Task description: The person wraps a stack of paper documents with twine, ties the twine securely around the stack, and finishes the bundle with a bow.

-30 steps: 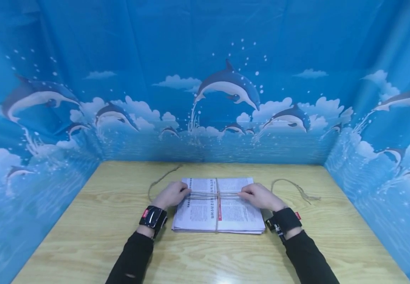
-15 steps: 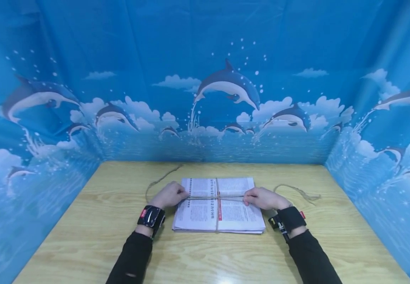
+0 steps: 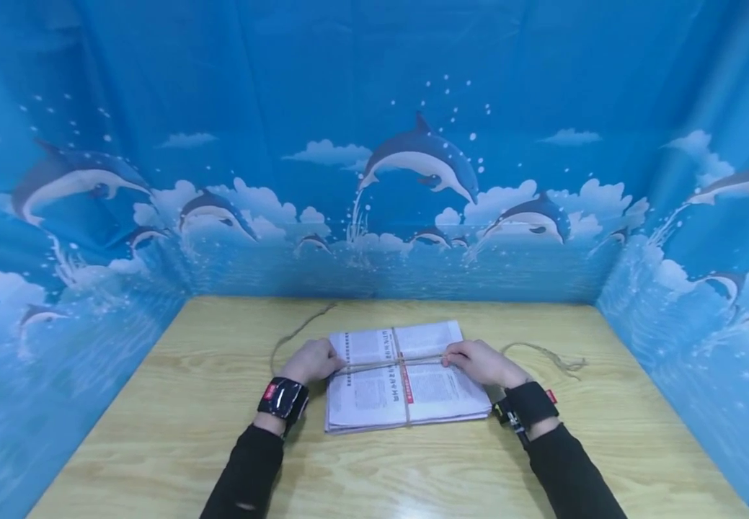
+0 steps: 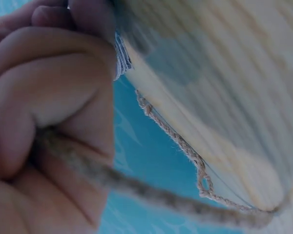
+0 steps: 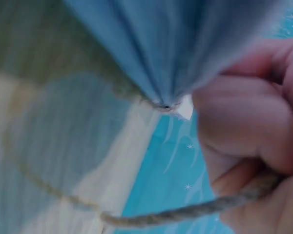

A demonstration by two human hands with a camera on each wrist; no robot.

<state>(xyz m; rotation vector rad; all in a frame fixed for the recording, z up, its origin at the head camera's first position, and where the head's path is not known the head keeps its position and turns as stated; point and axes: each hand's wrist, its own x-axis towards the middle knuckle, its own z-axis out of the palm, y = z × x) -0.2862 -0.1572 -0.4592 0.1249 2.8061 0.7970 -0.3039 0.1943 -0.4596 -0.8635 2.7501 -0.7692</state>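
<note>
A stack of newspapers [image 3: 368, 400] lies on the table, with twine [image 3: 405, 396] running over it front to back and side to side, crossing near the middle. At the stack's left edge my left hand [image 3: 312, 362] grips one end of the twine in curled fingers; the rope [image 4: 151, 192] trails out of that fist in the left wrist view. My right hand [image 3: 481, 362] grips the other end over the right part of the stack, its tail [image 5: 185, 213] leaving the fist in the right wrist view. Between both hands the twine looks straight and taut across the top sheet.
Loose twine tails lie on the wooden table [image 3: 186, 432], one curving behind my left hand and a frayed one [image 3: 565, 362] to the right of my right hand. A blue dolphin-printed curtain [image 3: 374, 86] encloses the table's back and sides.
The newspaper stack has turned slightly counterclockwise, its right side now farther back and left side nearer. Both hands still hold the twine; the right hand has shifted a little rightward from one second ago.
</note>
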